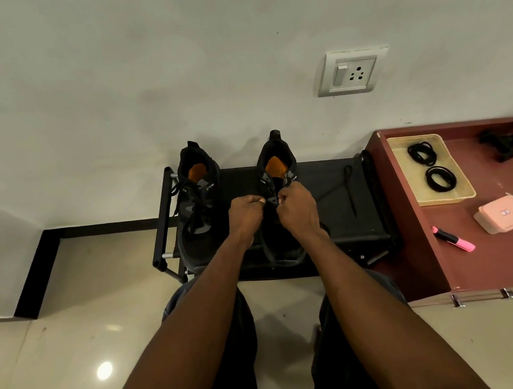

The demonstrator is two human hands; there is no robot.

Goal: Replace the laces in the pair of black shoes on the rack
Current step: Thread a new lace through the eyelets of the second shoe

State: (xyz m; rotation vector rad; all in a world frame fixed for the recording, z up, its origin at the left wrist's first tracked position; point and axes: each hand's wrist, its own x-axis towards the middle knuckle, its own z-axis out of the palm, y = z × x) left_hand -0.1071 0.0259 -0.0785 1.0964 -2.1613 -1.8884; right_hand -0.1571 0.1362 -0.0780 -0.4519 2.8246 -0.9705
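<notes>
On the rack (327, 183) stand two black shoes (199, 207); left hand (246, 216) and right hand (297, 212) pinch the right shoe's lace (271, 199), fingers curled.

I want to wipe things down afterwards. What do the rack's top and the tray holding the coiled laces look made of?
Rack top: seemingly black fabric, matte and slightly sagging, stretched between dark tubes with silvery ends. Tray: probably beige plastic, smooth, with a moulded raised rim, though the material is uncertain.

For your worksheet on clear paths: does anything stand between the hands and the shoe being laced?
Nothing visible does. The left hand and right hand are already at the right shoe, pinching its lace area.
</notes>
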